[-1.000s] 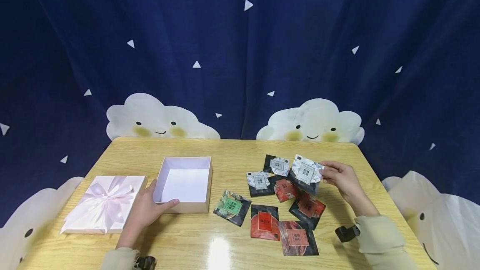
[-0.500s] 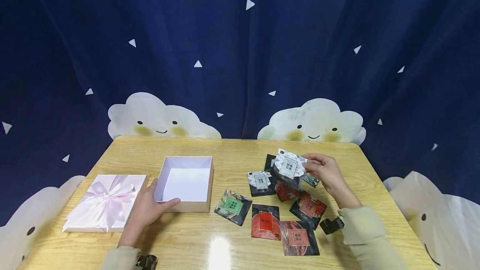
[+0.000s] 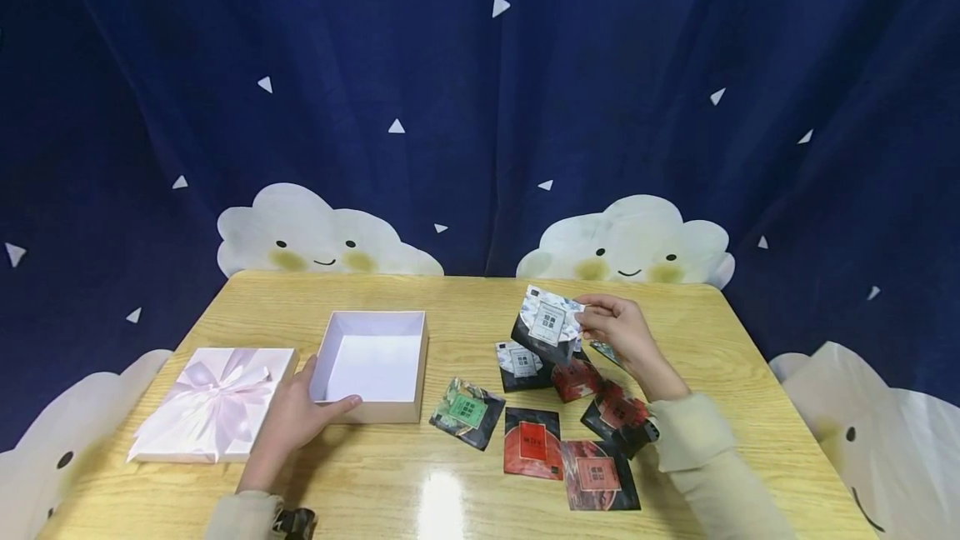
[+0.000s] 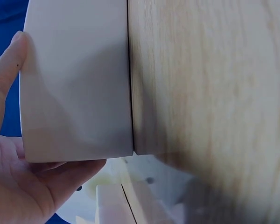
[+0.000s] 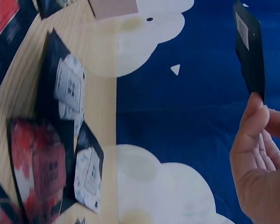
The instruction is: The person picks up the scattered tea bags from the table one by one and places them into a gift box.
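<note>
An open white box (image 3: 378, 367) stands on the left half of the table. My left hand (image 3: 296, 413) grips its near left corner, thumb along the front wall and fingers at the left side. In the left wrist view the thumb of the left hand (image 4: 18, 172) lies by the box's wall (image 4: 77, 84). My right hand (image 3: 621, 336) pinches the edge of a white-and-black tea sachet (image 3: 547, 323), raised above the other sachets. The right wrist view has the held sachet (image 5: 249, 51) edge-on, its back dark, between thumb and fingers of the right hand (image 5: 259, 163).
Several sachets lie below and around the raised one: a white-and-black one (image 3: 522, 363), red ones (image 3: 532, 442) (image 3: 600, 476), and a green one (image 3: 467, 412) nearer the box. A pale pink lid with a ribbon bow (image 3: 217, 398) lies left of the left hand.
My right hand has carried the white-and-black sachet leftward and slightly up, uncovering a greenish sachet near the hand. The left hand stays on the box.
</note>
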Motion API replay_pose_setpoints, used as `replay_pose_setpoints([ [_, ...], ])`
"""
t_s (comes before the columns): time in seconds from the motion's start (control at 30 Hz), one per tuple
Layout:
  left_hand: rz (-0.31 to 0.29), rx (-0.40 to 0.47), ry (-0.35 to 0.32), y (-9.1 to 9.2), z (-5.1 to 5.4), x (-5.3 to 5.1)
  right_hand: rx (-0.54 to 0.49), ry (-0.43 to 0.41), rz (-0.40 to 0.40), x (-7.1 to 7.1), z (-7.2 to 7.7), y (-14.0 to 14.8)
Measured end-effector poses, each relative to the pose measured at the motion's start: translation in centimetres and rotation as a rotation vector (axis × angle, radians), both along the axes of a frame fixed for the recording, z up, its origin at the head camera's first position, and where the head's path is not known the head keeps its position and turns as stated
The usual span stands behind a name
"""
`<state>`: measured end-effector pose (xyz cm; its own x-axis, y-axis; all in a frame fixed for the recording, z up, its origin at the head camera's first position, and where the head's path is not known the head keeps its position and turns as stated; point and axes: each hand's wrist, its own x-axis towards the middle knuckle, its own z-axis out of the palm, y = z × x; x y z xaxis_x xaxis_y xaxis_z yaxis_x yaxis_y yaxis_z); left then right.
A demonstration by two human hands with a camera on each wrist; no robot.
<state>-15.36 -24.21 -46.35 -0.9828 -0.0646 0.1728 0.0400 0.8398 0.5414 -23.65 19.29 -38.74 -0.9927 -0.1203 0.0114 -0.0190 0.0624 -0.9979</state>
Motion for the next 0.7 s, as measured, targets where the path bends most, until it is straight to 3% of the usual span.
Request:
replay_pose_setpoints([
  [0.57,-0.004,0.006,0.019,-0.1,0.0,0.1,-0.104,-0.023,0.047,-2.0,-0.2,-4.4],
  [0.7,-0.004,0.011,0.011,-0.1,0.0,0.1,-0.09,-0.028,0.054,-2.3,-0.2,-5.7],
])
